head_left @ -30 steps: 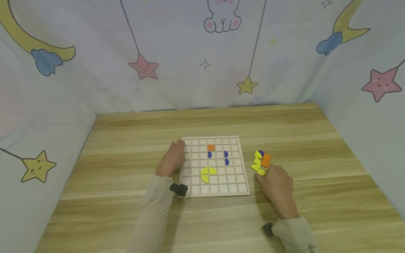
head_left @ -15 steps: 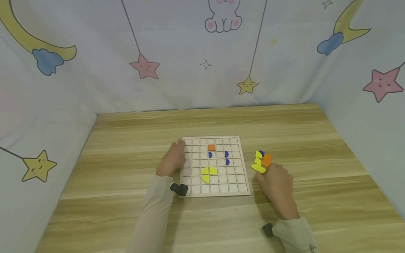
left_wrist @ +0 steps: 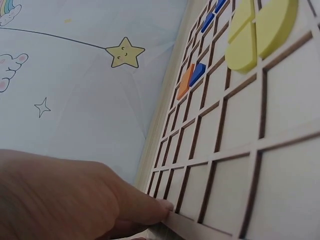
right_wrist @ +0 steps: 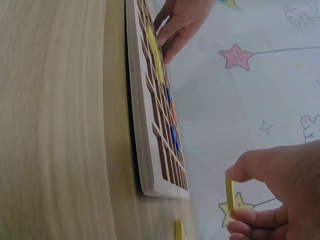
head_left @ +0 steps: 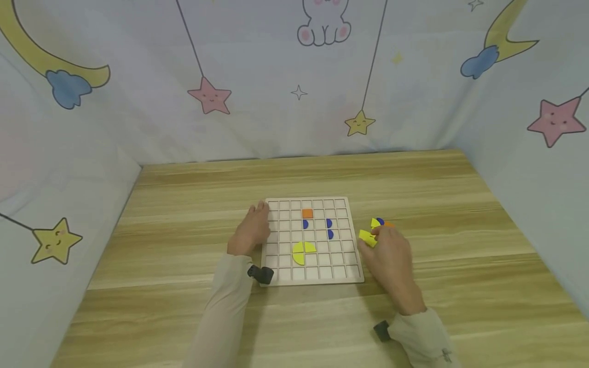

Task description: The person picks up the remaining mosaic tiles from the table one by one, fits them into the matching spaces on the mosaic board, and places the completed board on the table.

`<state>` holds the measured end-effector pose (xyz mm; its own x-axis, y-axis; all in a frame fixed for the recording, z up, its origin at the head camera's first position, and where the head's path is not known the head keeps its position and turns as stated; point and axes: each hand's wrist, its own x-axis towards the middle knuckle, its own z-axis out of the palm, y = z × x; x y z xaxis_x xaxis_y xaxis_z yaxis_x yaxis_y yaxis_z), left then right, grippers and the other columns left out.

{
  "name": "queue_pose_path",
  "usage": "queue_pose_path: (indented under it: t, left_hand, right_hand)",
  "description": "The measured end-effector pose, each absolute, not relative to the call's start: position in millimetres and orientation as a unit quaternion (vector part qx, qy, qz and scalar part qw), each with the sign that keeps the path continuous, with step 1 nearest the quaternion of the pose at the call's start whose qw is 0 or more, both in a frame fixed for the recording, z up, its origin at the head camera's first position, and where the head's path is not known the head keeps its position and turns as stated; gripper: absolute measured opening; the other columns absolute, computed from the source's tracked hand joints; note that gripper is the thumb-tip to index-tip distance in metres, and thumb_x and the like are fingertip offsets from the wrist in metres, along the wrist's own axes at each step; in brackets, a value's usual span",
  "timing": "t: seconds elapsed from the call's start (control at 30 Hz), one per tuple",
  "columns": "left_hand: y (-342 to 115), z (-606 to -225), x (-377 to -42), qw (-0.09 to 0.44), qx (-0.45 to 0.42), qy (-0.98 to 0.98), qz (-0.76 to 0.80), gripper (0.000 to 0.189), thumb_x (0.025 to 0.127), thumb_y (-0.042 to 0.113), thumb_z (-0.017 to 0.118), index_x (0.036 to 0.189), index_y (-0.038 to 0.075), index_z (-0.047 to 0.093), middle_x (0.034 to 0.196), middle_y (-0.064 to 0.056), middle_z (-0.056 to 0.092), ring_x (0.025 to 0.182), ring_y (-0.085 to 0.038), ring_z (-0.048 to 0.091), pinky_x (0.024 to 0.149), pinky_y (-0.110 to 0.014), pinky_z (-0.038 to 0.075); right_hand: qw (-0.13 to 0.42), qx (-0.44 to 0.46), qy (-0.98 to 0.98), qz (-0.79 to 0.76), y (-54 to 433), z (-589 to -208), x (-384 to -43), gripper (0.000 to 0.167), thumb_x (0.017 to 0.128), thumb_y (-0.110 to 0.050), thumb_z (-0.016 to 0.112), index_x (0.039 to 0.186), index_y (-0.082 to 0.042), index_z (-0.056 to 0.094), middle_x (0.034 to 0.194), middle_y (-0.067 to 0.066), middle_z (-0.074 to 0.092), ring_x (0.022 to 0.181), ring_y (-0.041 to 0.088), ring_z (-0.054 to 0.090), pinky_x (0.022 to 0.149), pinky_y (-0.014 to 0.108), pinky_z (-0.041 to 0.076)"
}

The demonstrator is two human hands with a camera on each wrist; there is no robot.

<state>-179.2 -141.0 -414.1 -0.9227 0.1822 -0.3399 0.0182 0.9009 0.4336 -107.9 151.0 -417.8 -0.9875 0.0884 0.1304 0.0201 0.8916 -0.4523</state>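
My right hand [head_left: 388, 255] pinches a thin yellow quarter-circle tile [right_wrist: 230, 193] between thumb and fingers, just off the right side of the wooden grid board [head_left: 324, 265]. My left hand [head_left: 250, 231] rests against the board's left edge, fingertips at the rim [left_wrist: 176, 220]. Three yellow quarter-circle tiles [head_left: 298, 258] lie in the board's cells, forming most of a disc. An orange square tile [head_left: 307, 213] sits near the back, a blue half-circle tile [head_left: 306, 224] right below it. Two more blue half-circles [head_left: 329, 223] stand one below the other further right.
Beyond my right fingers lies a small pile of loose tiles, partly hidden by the hand: yellow ones, a blue tile [head_left: 380, 221] and an orange tile [head_left: 389, 224]. The wood-grain table [head_left: 175, 214] meets a printed cloth backdrop [head_left: 257, 133] behind and at both sides.
My right hand has moved from the near side of the loose pile up and left toward the board, lifting a yellow tile. My left hand and the tiles on the board have stayed put.
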Motion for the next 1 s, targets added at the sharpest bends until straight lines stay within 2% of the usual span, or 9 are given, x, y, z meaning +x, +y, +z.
queue_pose_path:
  t: [0.23,0.37,0.6,1.0]
  left_hand:
    - [-140,-414,-179,0.184,0.053,0.958,0.213,0.058,0.098,0.004,0.036,0.150,-0.007,0.013,0.159,-0.023,0.007,0.146,-0.042,0.006,0.121,-0.048,0.011]
    - [-140,-414,-179,0.185,0.051,0.957,0.216,0.058,0.098,0.004,0.036,0.150,-0.007,0.013,0.159,-0.023,0.007,0.146,-0.042,0.006,0.121,-0.049,0.011]
    - [-140,-415,-180,0.190,0.050,0.956,0.218,0.058,0.099,0.005,0.036,0.151,-0.005,0.013,0.159,-0.022,0.006,0.146,-0.041,0.005,0.121,-0.049,0.011]
    - [-140,-416,-181,0.195,0.045,0.954,0.222,0.059,0.098,0.004,0.039,0.151,-0.003,0.013,0.160,-0.019,0.006,0.147,-0.040,0.004,0.121,-0.049,0.013]
  right_hand:
    - [0.077,-0.009,-0.966,0.247,139,-417,-109,0.039,0.083,-0.032,0.065,0.099,0.003,0.067,0.095,0.016,0.068,0.091,0.032,0.062,0.079,0.046,0.050]
    - [0.079,0.009,-0.967,0.241,132,-416,-107,0.041,0.083,-0.034,0.067,0.101,0.003,0.066,0.095,0.015,0.066,0.090,0.033,0.061,0.080,0.044,0.049]
    - [0.050,0.015,-0.973,0.224,118,-416,-105,0.042,0.084,-0.038,0.066,0.106,-0.001,0.062,0.099,0.010,0.062,0.092,0.029,0.057,0.079,0.041,0.048]
    - [0.043,0.047,-0.975,0.212,95,-425,-104,0.038,0.083,-0.038,0.068,0.101,-0.005,0.062,0.093,0.005,0.060,0.083,0.021,0.051,0.072,0.031,0.045]
